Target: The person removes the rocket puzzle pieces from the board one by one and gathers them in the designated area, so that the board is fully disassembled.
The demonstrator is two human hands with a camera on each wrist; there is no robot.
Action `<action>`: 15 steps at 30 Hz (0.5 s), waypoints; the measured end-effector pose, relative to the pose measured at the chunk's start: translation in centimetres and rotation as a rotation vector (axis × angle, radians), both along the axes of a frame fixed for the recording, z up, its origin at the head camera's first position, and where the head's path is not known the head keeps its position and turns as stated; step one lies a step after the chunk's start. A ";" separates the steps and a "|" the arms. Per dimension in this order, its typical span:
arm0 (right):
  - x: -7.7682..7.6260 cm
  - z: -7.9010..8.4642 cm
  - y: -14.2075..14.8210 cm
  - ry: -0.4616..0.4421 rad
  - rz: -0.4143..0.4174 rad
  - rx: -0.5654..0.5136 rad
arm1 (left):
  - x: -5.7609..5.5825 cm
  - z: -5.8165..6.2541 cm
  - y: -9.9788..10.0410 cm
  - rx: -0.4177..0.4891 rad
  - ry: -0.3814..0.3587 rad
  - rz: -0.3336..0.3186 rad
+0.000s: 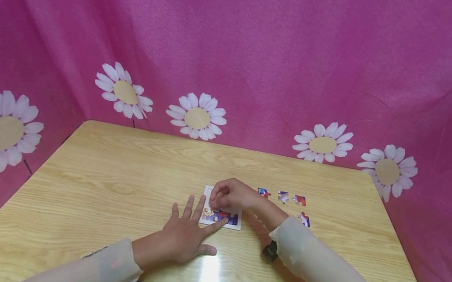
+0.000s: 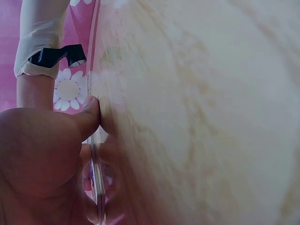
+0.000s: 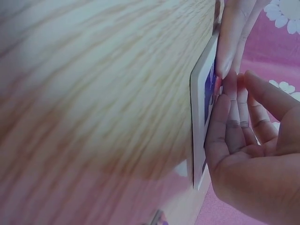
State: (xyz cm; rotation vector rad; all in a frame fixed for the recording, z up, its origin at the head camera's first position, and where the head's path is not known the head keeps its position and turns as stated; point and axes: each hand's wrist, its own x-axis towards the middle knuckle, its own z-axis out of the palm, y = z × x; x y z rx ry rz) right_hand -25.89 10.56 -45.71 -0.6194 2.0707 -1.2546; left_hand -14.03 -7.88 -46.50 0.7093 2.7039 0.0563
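A small jigsaw puzzle board [image 1: 233, 227] with a white border lies on the table, partly filled with purple, red and orange picture. My left hand [image 1: 183, 236] rests palm down with spread fingers, the index finger lying across the board's near edge and the thumb on the tabletop. Over the board's upper part, my right hand [image 1: 233, 194] bends its fingers down to the picture. In the right wrist view its fingertips [image 3: 222, 104] are at the board's face; whether a piece is between thumb and fingers is hidden.
Loose puzzle pieces lie right of the board: a blue and red one [image 1: 263, 192], a pale purple one [image 1: 283, 197], a red one [image 1: 300, 200] and another [image 1: 304, 219] nearer me. A pink curtain [image 1: 260, 61] with daisies surrounds the wooden table [image 1: 122, 171].
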 end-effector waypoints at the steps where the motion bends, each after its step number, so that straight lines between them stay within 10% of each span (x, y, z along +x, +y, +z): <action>1: 0.0 0.0 0.0 0.000 0.002 0.000 | 0.0 0.0 0.0 0.000 -0.002 0.001; 15: 0.3 0.5 0.0 -0.033 0.015 -0.011 | 0.2 0.2 0.0 0.022 0.004 -0.007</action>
